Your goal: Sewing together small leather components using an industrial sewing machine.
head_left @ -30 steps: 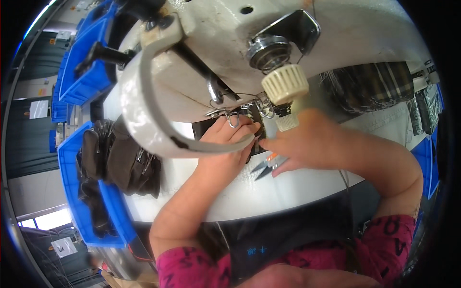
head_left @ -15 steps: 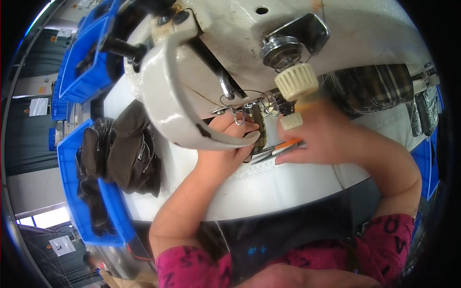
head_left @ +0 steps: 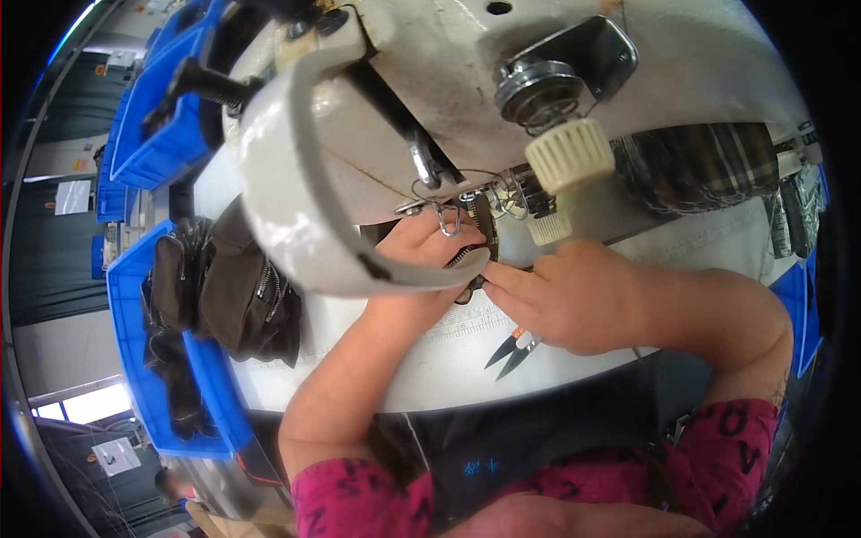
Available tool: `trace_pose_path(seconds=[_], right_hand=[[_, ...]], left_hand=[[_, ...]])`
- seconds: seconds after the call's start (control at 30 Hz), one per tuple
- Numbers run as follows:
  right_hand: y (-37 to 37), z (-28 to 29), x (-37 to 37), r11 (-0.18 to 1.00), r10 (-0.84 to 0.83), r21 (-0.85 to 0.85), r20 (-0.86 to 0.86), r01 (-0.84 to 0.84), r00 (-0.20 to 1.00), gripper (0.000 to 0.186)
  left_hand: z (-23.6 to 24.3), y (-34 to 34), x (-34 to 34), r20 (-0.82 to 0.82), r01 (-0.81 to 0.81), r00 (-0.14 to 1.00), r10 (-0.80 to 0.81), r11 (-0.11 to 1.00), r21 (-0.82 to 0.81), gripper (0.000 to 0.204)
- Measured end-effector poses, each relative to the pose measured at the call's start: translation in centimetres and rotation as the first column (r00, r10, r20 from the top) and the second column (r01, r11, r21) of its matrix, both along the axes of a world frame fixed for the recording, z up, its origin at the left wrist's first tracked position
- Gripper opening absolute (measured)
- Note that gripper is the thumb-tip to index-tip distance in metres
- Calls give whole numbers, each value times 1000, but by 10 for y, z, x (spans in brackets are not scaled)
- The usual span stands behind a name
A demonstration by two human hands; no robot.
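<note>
My left hand (head_left: 417, 235) lies under the sewing machine's needle area, fingers bent onto a dark fabric piece with a zipper (head_left: 464, 255); the machine's curved white guard (head_left: 291, 179) partly hides it. My right hand (head_left: 565, 296) is closed, its fingertips at the near end of that piece, with orange-handled thread snips (head_left: 507, 354) held beneath, blades pointing down-left. The presser foot and metal loops (head_left: 448, 220) sit just above my left fingers.
Dark brown zippered bags (head_left: 242, 314) rest at the left beside a blue bin (head_left: 134, 359). More blue bins (head_left: 152, 143) stand behind. Folded plaid fabric (head_left: 700, 166) lies on the right of the white table (head_left: 377, 377). A person (head_left: 179, 493) appears at the far lower left.
My right hand has swung down and left to the fabric piece, the snips tilting lower, after lifting half a second ago. My left hand stays at the needle area.
</note>
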State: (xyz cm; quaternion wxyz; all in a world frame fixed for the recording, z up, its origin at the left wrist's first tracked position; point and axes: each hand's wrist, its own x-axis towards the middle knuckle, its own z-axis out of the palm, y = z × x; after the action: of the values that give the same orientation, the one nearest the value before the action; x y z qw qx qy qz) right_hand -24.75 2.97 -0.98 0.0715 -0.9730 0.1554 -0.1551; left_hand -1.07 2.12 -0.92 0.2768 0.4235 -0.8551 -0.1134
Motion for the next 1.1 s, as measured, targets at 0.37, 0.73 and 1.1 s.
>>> trace_pose_path(seconds=[0.37, 0.73, 1.1], right_hand=[[0, 12, -2, 992, 58, 121, -136, -41, 989, 40], [1, 9, -1, 995, 68, 73, -91, -61, 994, 36], [3, 10, -1, 998, 44, 56, -92, -39, 995, 38]], left_hand=[[6, 2, 10, 35, 18, 999, -20, 997, 75, 24], [-1, 3, 6, 32, -42, 999, 40, 996, 78, 30], [-1, 6, 1, 124, -31, 992, 37, 998, -55, 26]])
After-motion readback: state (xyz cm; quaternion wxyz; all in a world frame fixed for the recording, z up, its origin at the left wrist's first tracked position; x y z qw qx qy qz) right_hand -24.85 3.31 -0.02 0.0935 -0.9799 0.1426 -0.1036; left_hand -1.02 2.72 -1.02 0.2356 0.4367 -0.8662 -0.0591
